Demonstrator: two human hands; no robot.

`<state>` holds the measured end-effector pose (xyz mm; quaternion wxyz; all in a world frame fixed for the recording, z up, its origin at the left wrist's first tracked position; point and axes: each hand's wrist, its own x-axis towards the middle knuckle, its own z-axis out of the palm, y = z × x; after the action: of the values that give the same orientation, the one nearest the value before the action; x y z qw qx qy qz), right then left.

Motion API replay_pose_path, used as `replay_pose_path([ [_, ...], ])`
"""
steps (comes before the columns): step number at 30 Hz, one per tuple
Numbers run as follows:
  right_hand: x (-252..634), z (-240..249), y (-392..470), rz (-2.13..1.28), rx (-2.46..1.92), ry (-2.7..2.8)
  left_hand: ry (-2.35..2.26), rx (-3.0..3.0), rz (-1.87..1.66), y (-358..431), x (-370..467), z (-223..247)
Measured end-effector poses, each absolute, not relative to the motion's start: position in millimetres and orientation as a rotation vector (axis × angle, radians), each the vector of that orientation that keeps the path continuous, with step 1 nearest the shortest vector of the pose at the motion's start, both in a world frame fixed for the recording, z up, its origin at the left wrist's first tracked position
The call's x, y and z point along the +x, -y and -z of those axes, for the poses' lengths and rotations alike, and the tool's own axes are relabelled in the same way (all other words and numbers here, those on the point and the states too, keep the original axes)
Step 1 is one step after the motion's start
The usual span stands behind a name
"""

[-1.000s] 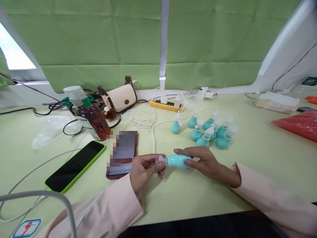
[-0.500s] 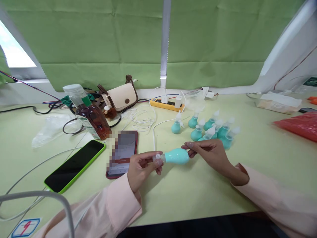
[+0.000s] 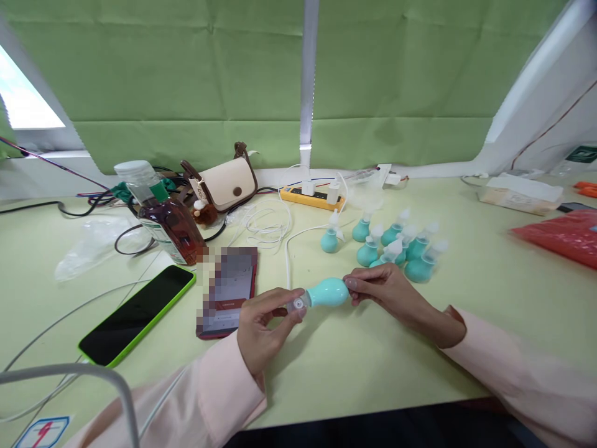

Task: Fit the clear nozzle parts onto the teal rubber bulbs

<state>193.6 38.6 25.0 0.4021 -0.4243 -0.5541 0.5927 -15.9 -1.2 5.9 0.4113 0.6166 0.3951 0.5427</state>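
A teal bulb with a clear neck (image 3: 329,292) lies sideways between my two hands, above the pale green table (image 3: 373,367). My left hand (image 3: 268,320) pinches its clear neck end between thumb and fingers. At the bulb's rounded right end, the thumb and fingertips of my right hand (image 3: 382,291) are pressed together against it. Behind my right hand stand several teal bulbs with clear tips (image 3: 367,252), grouped closely. One more such bulb (image 3: 329,239) stands a little apart on their left.
On the left lie a green-edged phone (image 3: 137,315) and a red-cased phone (image 3: 228,298). Behind them are a bottle of brown liquid (image 3: 175,227) and a cream bag (image 3: 226,185). A yellow power strip (image 3: 312,198) sits at the back, a red package (image 3: 564,239) at the right.
My right fingertips have closed onto the rounded end of the bulb. The clear neck has turned slightly in my left hand. The whole view has shifted a little.
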Motion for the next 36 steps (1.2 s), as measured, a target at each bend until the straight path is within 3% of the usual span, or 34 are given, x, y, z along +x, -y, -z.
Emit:
replay_pose_path([
  [26,199,-25,-41,-1.612,-1.087,1.403,-1.048,1.677,-1.404,1,-16,-4],
  [36,192,-33,-34,-1.324,-1.173,1.576,-1.022,1.727,-1.461,-1,-17,-2],
])
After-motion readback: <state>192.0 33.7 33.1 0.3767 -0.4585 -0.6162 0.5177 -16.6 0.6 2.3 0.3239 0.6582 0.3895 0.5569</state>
